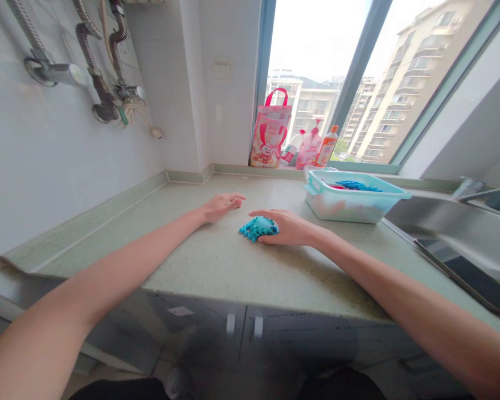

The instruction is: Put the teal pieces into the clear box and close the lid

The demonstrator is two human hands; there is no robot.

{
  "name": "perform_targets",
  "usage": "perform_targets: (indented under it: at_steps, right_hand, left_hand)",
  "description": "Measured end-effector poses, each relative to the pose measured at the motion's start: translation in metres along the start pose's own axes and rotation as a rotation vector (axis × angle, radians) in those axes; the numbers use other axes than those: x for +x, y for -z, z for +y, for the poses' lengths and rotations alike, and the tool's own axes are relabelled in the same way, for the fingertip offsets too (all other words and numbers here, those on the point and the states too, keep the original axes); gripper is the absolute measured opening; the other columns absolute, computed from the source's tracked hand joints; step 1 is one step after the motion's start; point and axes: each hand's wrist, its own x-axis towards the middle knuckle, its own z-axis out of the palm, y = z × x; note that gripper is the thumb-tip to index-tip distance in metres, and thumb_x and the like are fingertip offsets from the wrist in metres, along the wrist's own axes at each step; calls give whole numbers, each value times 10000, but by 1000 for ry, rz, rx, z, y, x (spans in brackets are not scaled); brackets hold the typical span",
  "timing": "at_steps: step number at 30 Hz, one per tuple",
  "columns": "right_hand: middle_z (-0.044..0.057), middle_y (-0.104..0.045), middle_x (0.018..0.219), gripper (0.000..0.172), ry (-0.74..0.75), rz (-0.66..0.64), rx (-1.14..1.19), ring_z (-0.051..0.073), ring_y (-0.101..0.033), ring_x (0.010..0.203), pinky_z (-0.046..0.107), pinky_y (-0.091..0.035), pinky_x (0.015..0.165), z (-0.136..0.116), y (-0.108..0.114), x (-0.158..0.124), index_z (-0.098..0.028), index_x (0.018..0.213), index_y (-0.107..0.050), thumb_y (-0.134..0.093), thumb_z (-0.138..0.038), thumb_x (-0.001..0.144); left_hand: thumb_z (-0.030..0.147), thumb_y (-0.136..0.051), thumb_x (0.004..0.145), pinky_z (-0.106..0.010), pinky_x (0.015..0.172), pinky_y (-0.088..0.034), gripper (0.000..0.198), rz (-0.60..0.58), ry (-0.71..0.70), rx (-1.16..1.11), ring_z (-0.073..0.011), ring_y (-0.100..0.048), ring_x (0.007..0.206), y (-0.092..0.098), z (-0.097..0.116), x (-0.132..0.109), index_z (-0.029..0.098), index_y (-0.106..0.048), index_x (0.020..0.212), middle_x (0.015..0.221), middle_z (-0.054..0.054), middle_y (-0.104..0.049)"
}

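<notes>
My right hand [285, 228] is closed round the back end of a bumpy turquoise object [256, 228] with dark blue spots, low over the countertop [216, 255]. What kind of thing it is, I cannot make out. Its knobbly front points left, toward my other hand. My left hand [223, 208] rests on the countertop a little farther back, fingers stretched to the right and partly bent. Nothing shows in its fingers, and it is apart from the turquoise object.
Right of my hands stands a light turquoise plastic bin [350, 203] holding blue and red things. Beyond it are a steel sink [454, 228] and a dark flat slab [470, 275]. A pink bag [270, 136] and several bottles line the windowsill. Pipes [104, 61] hang at upper left.
</notes>
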Motion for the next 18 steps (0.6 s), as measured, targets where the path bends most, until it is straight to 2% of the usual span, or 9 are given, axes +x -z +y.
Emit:
perform_targets:
  at_steps: [6,10,14,18]
  right_hand:
    - [70,-773,1112,607,-10,19,-4,276,-715,982,380,-519,897,0,-1,1,-309,1429,-656,-783,-417,845]
    - [33,-796,1105,521,-21,33,9,262,-732,977,357,-516,893,0,7,0,-327,1346,-711,-787,-408,838]
    - [8,-807,1062,465,-58,95,14,231,-743,910,340,-521,868,-2,28,-1,-324,1302,-727,-779,-404,847]
    - [10,-803,1072,459,-98,212,-41,242,-739,917,355,-531,863,5,62,0,-313,1280,-727,-786,-442,843]
  left_hand:
    - [821,-284,979,-401,1029,-486,831,0,7,-2,-298,-687,1120,0,0,1,213,-690,1375,1159,-105,-779]
    - [813,-291,983,-396,1017,-496,815,1,5,-28,-302,-688,1130,0,-2,1,220,-709,1355,1154,-103,-780]
    - [801,-277,993,-392,1032,-496,819,2,34,-51,-297,-690,1134,1,-5,2,208,-692,1375,1180,-103,-777]
    - [768,-276,1010,-392,1081,-477,778,3,38,-74,-284,-676,1184,-1,-10,4,217,-709,1348,1236,-99,-765]
